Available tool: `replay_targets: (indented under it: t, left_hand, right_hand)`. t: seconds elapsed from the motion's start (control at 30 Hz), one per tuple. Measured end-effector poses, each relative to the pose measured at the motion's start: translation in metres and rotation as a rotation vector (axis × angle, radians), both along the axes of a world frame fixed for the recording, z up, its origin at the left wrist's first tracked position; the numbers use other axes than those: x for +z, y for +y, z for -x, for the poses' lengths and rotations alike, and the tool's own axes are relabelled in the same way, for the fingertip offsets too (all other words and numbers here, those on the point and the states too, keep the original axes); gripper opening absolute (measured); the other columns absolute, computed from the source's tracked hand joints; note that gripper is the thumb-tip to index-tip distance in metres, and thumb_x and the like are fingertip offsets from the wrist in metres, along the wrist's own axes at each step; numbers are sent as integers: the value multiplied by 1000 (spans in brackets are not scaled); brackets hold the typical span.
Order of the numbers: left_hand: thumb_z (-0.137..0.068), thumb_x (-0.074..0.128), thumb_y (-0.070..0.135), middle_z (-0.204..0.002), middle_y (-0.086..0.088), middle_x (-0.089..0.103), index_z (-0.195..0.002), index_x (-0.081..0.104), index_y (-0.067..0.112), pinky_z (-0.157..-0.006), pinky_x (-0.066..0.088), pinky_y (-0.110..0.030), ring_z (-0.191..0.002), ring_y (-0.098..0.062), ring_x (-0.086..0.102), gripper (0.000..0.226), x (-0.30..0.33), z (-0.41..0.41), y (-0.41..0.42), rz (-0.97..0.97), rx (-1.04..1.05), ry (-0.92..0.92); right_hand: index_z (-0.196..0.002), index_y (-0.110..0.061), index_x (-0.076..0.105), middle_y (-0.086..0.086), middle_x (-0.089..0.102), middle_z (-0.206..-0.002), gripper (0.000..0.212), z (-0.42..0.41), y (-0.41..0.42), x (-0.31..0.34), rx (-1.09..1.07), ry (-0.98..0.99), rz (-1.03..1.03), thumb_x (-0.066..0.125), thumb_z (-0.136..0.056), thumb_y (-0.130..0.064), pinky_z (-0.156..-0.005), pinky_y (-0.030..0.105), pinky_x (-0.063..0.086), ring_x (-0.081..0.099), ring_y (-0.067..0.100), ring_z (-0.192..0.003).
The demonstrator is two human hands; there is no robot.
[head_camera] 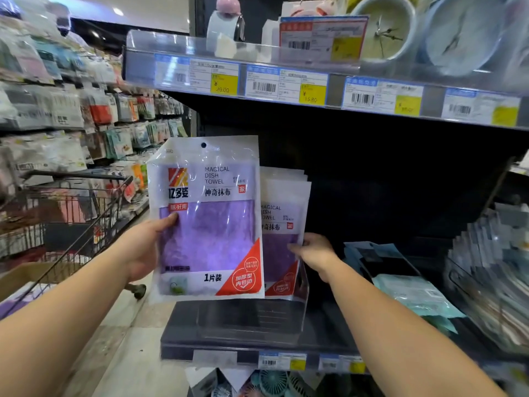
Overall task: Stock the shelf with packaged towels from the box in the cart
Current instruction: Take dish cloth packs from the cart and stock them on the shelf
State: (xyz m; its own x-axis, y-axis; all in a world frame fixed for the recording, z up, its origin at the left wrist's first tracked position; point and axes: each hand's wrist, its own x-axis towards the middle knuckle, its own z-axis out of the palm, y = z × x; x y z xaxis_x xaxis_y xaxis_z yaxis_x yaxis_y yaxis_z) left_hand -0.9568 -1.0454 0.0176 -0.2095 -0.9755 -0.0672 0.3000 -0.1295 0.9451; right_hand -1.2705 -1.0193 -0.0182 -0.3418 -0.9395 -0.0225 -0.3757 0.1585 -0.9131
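Purple towel pack (207,224) between left fingers (169,219)

Left hand (140,250) gripping purple towel pack (207,222) by left edge, holding it upright before shelf (257,336). Right hand (315,255) pressing fingers (294,248) against stack of packs (283,224) standing just behind. Cart (71,213) sitting left of left hand.

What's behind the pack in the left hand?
Behind the pack stands a row of matching purple towel packs in a clear holder, steadied by the right hand. The pack covers their left halves; their count is unclear.
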Motion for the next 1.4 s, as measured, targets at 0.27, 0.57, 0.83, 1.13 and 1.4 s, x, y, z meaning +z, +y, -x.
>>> replay_targets:
  t: [0.27, 0.57, 0.83, 1.13, 1.4]
  left_hand:
    - [-102, 50, 20, -67, 3, 74, -89, 63, 14, -70, 43, -35, -56, -10, 71, 20, -5, 1, 1, -20, 13, 20]
    - [-98, 57, 21, -94, -7, 76, -119, 64, 7, -76, 52, -40, -74, -19, 75, 26, -16, 14, -9, -85, 6, 21]
    - [-96, 61, 20, -93, -7, 77, -123, 61, 7, -66, 58, -38, -76, -21, 75, 31, -10, 46, -14, -72, -45, 2]
    - [-94, 62, 2, -99, -12, 69, -98, 57, 5, -89, 54, -43, -101, -31, 67, 6, -9, 74, -15, 27, -4, -156]
    - [-80, 82, 13, -96, -7, 70, -101, 63, 12, -75, 56, -37, -89, -23, 68, 28, -9, 58, -32, 247, 42, -669]
  right_hand:
    - [-89, -26, 65, -5, 68, -82, 7, -8, -6, -12, -132, 106, 68, 61, -95, -27, -69, 29, 53, 67, 16, -76]
    - [-108, -20, 52, 0, 60, -103, 30, -3, -3, -9, -223, 39, 83, 73, -85, -20, -75, 35, 54, 62, 18, -87]
    - [-109, -17, 61, -2, 66, -88, 20, -11, 14, 29, -37, -245, 189, 53, -101, -34, -56, 20, 43, 62, 11, -73]
    - [-98, -17, 59, 5, 69, -99, 12, 0, 13, 32, 70, -145, 214, 61, -95, -5, -57, 20, 50, 66, 17, -82]
    - [-97, -17, 61, 3, 71, -92, 12, 1, 8, 8, 54, -85, 167, 65, -93, -6, -59, 18, 49, 69, 16, -79]
